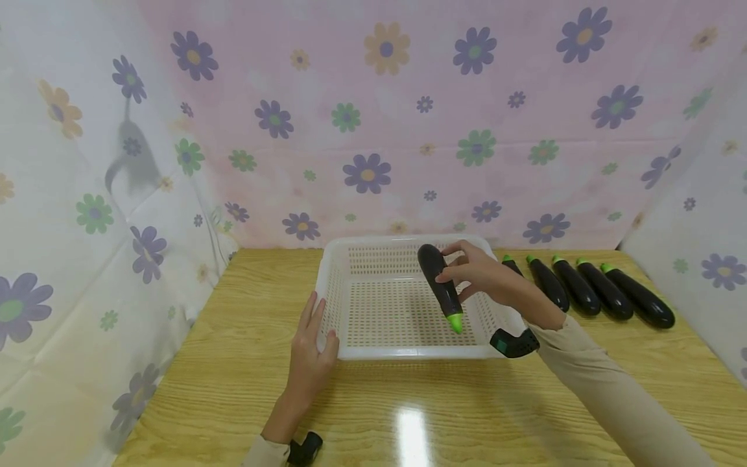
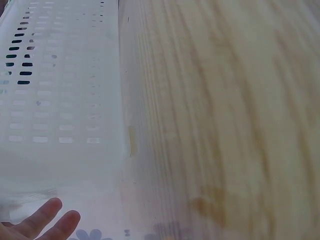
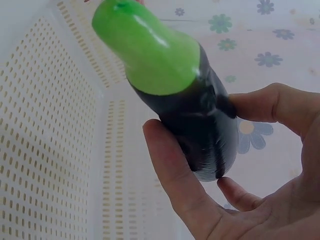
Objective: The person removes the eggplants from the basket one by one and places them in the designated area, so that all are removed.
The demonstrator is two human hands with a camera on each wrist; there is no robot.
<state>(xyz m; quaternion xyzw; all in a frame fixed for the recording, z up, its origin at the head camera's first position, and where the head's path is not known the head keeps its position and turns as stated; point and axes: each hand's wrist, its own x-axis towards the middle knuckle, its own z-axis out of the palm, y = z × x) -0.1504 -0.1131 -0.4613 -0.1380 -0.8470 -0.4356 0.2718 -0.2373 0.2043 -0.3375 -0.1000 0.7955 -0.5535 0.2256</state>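
Over the inside of a white plastic basket [image 1: 408, 353], my right hand [image 1: 481, 275] holds an eggplant [image 1: 433, 263] between thumb and fingers. The eggplant tilts, its dark rounded end up and away and its green stem end down toward me. In the right wrist view, the green cap [image 3: 155, 55] faces the camera and the fingers [image 3: 172, 170] pinch the dark body. My left hand [image 1: 312, 353] rests at the basket's front left corner, fingers extended along the left rim and thumb at the front rim. Two of its fingertips [image 2: 60, 220] show beside the basket's wall [image 2: 55, 165] in the left wrist view.
To the right of the basket, several more eggplants [image 1: 618, 292] lie in a row on the wooden table [image 1: 245, 383], green ends toward the back. Flower-patterned cloth [image 1: 397, 123] hangs behind and on both sides.
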